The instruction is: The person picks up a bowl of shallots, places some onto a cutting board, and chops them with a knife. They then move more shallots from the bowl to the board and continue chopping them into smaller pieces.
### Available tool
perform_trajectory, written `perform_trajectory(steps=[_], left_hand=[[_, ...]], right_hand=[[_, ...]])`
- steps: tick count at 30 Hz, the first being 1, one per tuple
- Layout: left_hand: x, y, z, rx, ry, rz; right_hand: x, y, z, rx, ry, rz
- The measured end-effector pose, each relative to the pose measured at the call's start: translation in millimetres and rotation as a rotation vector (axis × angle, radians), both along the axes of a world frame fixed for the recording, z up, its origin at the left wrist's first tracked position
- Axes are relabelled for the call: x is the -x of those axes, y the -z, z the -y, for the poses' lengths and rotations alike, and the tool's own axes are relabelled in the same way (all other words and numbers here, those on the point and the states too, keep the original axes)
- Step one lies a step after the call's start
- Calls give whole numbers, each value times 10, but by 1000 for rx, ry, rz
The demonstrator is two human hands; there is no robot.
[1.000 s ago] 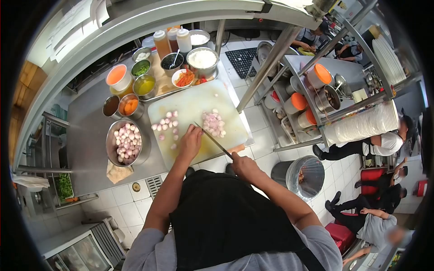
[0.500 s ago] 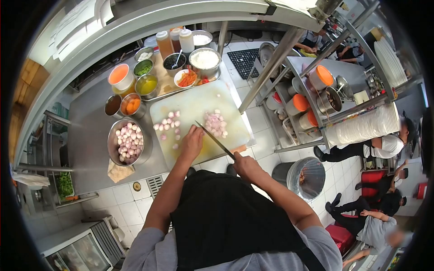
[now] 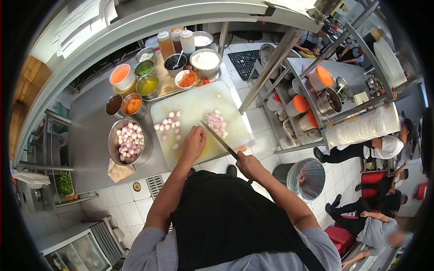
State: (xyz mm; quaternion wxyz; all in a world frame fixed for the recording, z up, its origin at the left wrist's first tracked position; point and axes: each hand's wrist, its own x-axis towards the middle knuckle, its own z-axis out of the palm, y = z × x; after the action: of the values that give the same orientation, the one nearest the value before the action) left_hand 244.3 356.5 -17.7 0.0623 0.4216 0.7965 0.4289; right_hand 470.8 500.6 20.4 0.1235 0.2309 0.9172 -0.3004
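On the white cutting board (image 3: pixel 190 99), my right hand (image 3: pixel 249 165) grips the handle of a long knife (image 3: pixel 222 142), whose blade points up and left beside a pile of cut shallots (image 3: pixel 216 123). My left hand (image 3: pixel 195 141) has its fingers bent together at the board's lower middle, left of the blade; whatever they hold is too small to make out. Several whole peeled shallots (image 3: pixel 168 122) lie at the board's left. A steel bowl (image 3: pixel 149 156) full of shallots (image 3: pixel 129 142) stands left of the board.
Behind the board are sauce bottles (image 3: pixel 187 40), a bowl of white powder (image 3: pixel 205 59) and a bowl of cut peppers (image 3: pixel 186 79). A folded cloth (image 3: pixel 120 170) lies below the steel bowl. A lined bin (image 3: pixel 306 178) stands at right. Several people work or stand farther right.
The knife in my right hand has moved slightly right, away from my left hand, opening a gap between them. My left hand has shifted slightly right.
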Motion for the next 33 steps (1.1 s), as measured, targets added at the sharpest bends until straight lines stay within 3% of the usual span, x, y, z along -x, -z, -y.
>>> perform_trajectory(steps=[8, 20, 26, 33], left_hand=[[-130, 212, 45, -101, -95, 117], [-81, 135, 74, -135, 27, -9], [-78, 143, 60, -118, 21, -28], [-38, 170, 63, -157, 62, -23]], right_hand=[[-33, 109, 198, -74, -11, -46], [-47, 185, 246, -97, -21, -41], [-105, -109, 290, -123, -21, -5], [-35, 32, 316, -87, 12, 17]])
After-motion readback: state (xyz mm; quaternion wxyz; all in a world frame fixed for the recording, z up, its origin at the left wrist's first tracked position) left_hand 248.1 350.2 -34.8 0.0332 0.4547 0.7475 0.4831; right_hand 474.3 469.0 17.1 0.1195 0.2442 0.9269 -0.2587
